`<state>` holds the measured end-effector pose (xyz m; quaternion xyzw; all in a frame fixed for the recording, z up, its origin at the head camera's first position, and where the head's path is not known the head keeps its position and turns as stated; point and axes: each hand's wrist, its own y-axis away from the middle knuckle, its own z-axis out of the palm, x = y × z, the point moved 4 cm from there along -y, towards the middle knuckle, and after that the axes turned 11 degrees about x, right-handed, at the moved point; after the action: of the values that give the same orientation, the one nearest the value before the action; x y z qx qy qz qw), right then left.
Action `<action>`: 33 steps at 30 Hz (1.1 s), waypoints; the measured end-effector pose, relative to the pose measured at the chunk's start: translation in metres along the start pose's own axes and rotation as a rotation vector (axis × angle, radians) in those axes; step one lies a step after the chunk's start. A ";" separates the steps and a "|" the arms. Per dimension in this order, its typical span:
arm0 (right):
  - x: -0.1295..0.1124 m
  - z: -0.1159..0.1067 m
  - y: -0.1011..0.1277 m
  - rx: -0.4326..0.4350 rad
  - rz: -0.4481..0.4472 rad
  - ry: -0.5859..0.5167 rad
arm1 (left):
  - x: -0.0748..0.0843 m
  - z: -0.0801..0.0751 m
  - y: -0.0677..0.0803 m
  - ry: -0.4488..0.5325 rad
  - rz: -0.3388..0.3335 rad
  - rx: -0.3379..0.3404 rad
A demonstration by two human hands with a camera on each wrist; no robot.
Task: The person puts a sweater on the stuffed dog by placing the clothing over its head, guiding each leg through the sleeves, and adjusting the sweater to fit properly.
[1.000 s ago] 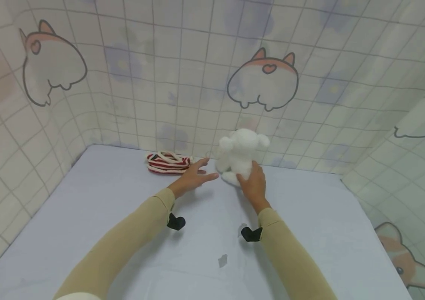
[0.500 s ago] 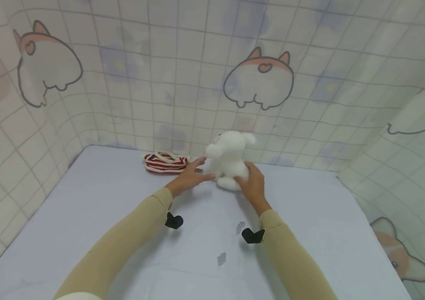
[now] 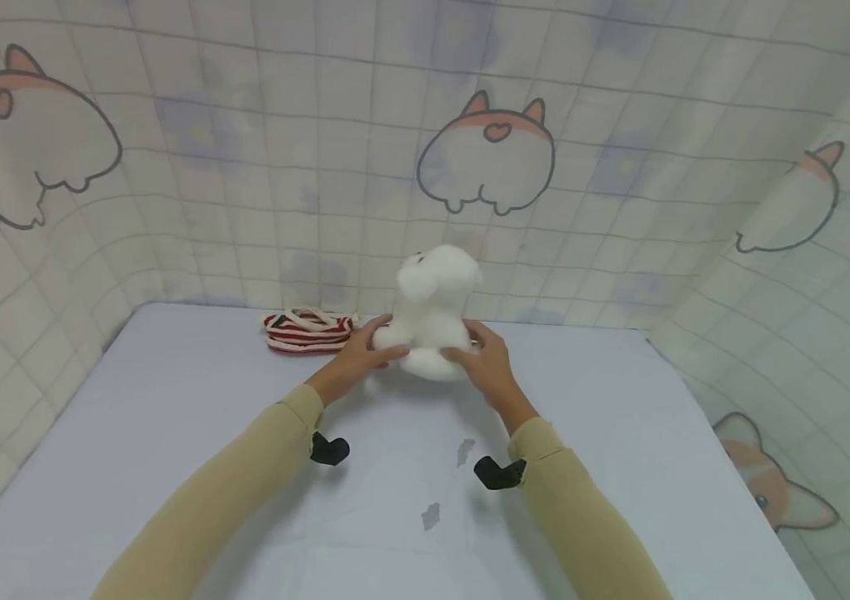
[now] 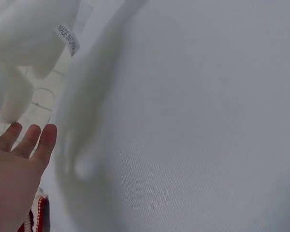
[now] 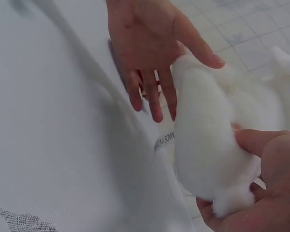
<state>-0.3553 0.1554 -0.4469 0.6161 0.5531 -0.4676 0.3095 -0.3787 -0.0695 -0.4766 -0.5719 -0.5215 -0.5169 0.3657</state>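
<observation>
A white plush toy animal (image 3: 436, 287) sits upright near the back edge of the table, turned partly to the left. My right hand (image 3: 488, 367) grips its right side, thumb in front; in the right wrist view its fingers (image 5: 205, 210) curl round a lower part. On the other side, my left hand (image 3: 353, 362) reaches to the toy with its thumb against it. The left hand's fingers (image 4: 47, 140) are straight and spread in the left wrist view. From the toy hangs a small printed label (image 5: 165, 140). Most of the toy's face is hidden.
Just left of my left hand lies a red-and-white striped cloth item (image 3: 308, 333) with pale cords. Behind the pale table (image 3: 582, 467), a checked curtain (image 3: 245, 208) with cartoon corgis hangs along the back and sides. Grey patches (image 3: 431, 517) mark the tabletop.
The plush toy has moved left and turned from showing its back to facing partly left. My right hand has gone with it; my left hand now touches it. The head view has shifted slightly.
</observation>
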 end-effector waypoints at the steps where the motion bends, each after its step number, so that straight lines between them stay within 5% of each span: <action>1: -0.001 0.000 0.002 -0.010 0.023 -0.040 | 0.000 0.001 0.001 0.040 -0.005 -0.009; 19: -0.003 0.014 0.018 -0.180 0.340 -0.473 | 0.019 0.015 0.010 0.658 -0.078 -0.075; 26: -0.004 0.024 0.021 -0.224 0.325 -0.448 | 0.018 0.012 0.007 0.717 -0.073 0.015; 33: -0.009 0.029 0.021 -0.156 0.215 -0.256 | 0.016 0.004 0.003 0.679 -0.036 0.153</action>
<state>-0.3412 0.1215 -0.4519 0.5816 0.4745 -0.4621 0.4723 -0.3759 -0.0624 -0.4617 -0.3289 -0.4175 -0.6435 0.5509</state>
